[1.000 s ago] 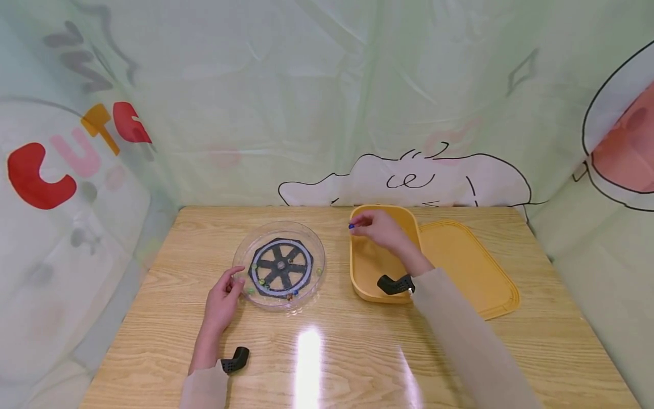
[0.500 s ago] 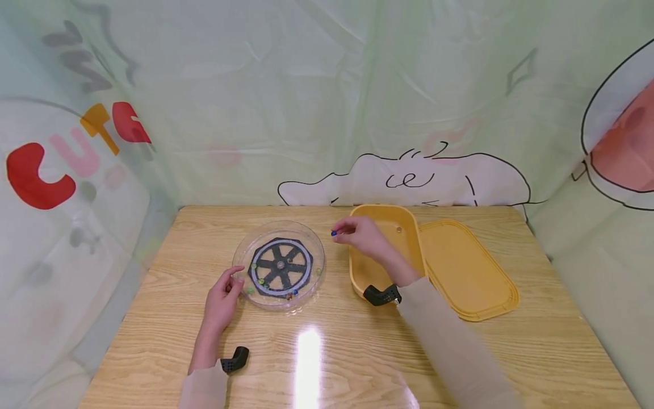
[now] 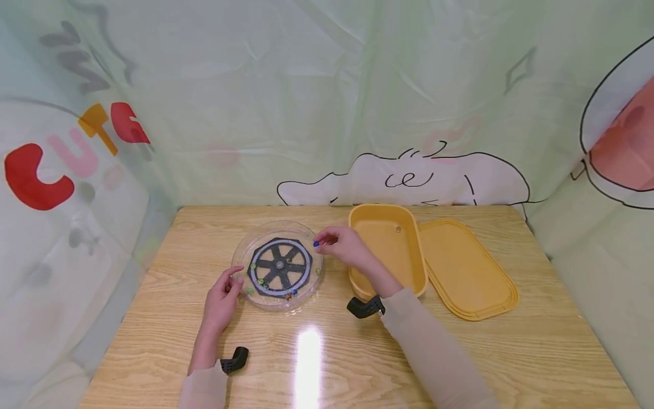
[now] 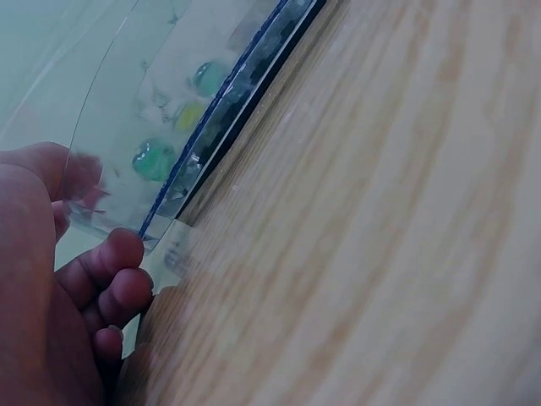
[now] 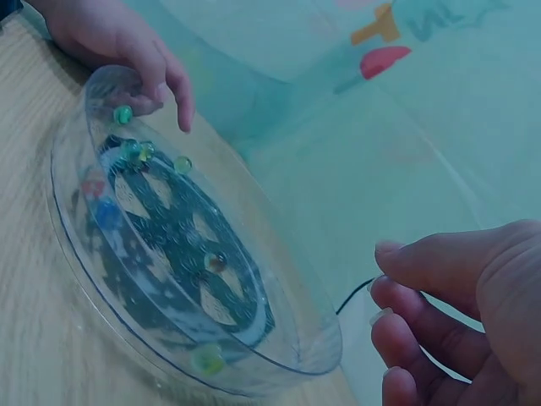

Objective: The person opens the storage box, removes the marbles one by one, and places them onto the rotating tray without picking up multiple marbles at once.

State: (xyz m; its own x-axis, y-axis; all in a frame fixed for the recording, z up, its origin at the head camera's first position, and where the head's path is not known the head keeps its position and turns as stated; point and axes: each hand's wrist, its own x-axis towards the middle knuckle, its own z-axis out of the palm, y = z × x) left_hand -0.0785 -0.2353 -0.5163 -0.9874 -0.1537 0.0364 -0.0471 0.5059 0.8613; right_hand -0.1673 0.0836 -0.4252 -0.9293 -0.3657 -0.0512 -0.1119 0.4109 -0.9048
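Observation:
Between thumb and fingertips my right hand pinches a blue marble, over the right side of a clear round dish. In the right wrist view, the thumb and curled fingers appear beyond the dish, with the marble hidden. My left hand rests at the dish's left side, fingers relaxed and fingertips right at the clear wall. Inside the dish lie several marbles, among them a green marble, a blue marble and a reddish marble. A dark spoked wheel pattern shows in the dish's bottom.
To the right of the dish stands a yellow tub, with one small marble at its far end. A yellow lid lies on the wooden table beside it. A printed curtain hangs behind the table.
My right hand has moved left from over the yellow tub to the dish's right side, carrying the blue marble. The left hand stays at the dish.

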